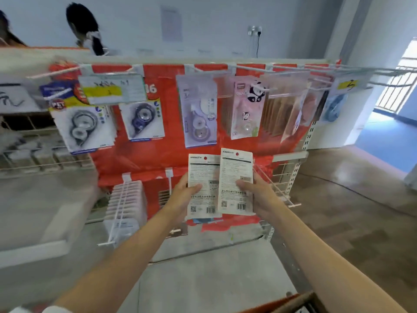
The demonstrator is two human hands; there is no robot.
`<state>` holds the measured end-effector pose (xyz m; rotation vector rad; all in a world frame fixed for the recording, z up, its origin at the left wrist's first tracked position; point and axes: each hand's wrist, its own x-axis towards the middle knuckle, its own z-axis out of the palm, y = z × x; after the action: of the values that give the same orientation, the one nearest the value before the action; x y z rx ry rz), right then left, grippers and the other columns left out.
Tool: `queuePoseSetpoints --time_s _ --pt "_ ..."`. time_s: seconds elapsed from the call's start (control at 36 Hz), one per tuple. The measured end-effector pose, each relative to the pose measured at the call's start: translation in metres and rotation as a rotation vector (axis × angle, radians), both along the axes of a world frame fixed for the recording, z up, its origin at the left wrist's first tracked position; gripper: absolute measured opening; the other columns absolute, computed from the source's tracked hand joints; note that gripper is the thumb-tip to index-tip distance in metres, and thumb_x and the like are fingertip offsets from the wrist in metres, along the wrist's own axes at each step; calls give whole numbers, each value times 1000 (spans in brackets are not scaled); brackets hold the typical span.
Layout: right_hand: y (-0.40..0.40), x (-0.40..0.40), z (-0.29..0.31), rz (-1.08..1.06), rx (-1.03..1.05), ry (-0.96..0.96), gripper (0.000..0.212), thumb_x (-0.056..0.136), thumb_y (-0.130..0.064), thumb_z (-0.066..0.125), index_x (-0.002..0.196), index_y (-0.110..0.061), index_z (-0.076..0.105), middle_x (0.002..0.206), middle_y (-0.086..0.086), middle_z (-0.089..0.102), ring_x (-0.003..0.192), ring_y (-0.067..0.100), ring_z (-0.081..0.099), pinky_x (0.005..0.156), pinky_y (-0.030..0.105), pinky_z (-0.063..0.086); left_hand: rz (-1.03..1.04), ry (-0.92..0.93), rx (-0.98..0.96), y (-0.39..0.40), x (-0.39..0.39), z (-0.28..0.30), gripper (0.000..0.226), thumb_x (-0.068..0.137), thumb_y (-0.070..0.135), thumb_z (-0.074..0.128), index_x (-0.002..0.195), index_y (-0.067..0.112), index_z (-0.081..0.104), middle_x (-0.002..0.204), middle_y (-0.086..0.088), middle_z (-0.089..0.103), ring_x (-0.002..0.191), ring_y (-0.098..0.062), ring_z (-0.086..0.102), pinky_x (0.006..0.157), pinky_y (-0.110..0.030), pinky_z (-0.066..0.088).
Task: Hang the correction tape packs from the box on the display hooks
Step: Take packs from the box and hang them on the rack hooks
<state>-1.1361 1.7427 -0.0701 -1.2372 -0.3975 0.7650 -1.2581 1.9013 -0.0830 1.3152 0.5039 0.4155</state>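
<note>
Fingers of the left hand [184, 195] are curled round one correction tape pack [203, 185]; another pack [237, 181] is gripped by the right hand [257, 195]. Both are held before a red display panel [162, 152] hung with hooks [277, 188]. A wood-patterned floor [352, 211] is seen rightward, beside a box [291, 303].

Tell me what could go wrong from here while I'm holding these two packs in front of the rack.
1. Each hand pinches only one side edge: left hand on the left white correction tape pack, right hand on the right white pack. Either grip might slip.
2. The long white wire hook juts out beside the right hand and could snag it.
3. The packs overlap at their inner edges, so one hang hole may get missed.
</note>
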Motion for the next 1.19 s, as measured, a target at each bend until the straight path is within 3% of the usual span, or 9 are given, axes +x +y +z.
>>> queuePoseSetpoints --time_s 0.25,0.58,0.67,0.78,0.94,1.03,1.08,1.14,1.19 --pt "56 -46 -11 136 -124 -128 26 93 -5 57 118 -11 59 112 6 71 101 23 68 85 42 56 55 -54 -77 29 -28 1 26 98 10 47 106 29 64 116 -8 69 112 -32 63 101 -56 44" --pt "78 -78 -11 105 -231 -255 19 95 -19 58 112 -15 65 107 -1 73 97 16 70 85 35 55 48 1 -71 42 -49 -3 29 104 28 37 124 22 57 116 -7 69 108 -30 65 99 -53 47" --pt "79 -78 -10 96 -238 -269 21 95 -18 56 114 -11 62 109 3 72 95 18 70 78 33 56 53 -7 4 37 -58 0 19 103 22 41 109 28 58 113 -5 69 105 -27 66 94 -48 51" --pt "81 -80 -16 39 -278 -301 24 94 -19 58 116 -9 58 108 2 71 93 18 71 73 32 57 73 6 75 33 -69 -4 19 100 21 48 119 17 50 116 -7 65 99 -21 66 83 -38 55" --pt "82 -76 -27 25 -404 -519 39 86 -42 61 119 -22 55 110 -6 69 94 14 69 85 45 56 77 95 239 29 -74 -6 19 99 18 51 118 19 51 124 -1 54 94 -6 59 55 -10 49" --pt "82 -77 -28 23 -403 -570 41 88 -42 60 121 -19 52 113 -3 67 98 15 67 88 44 55 93 198 373 22 -73 -2 23 95 23 57 118 25 52 139 -3 37 117 -18 50 81 -25 56" --pt "81 -81 -24 25 -409 -611 42 89 -42 58 123 -18 51 117 -3 65 104 16 64 92 44 51 98 300 496 17 -73 4 34 95 30 55 129 26 49 141 -4 29 132 -23 32 107 -42 41" --pt "80 -86 -18 50 -389 -624 41 91 -38 58 124 -18 50 123 -3 62 112 17 60 98 42 48 42 349 540 9 -77 11 46 98 42 47 141 27 40 144 -4 26 137 -25 24 114 -46 28" --pt "77 -95 -9 83 -358 -575 39 92 -25 58 129 -17 46 129 -1 58 115 17 58 98 39 48 -42 317 457 5 -78 14 57 96 55 41 146 30 32 150 -2 28 137 -26 31 111 -46 32"
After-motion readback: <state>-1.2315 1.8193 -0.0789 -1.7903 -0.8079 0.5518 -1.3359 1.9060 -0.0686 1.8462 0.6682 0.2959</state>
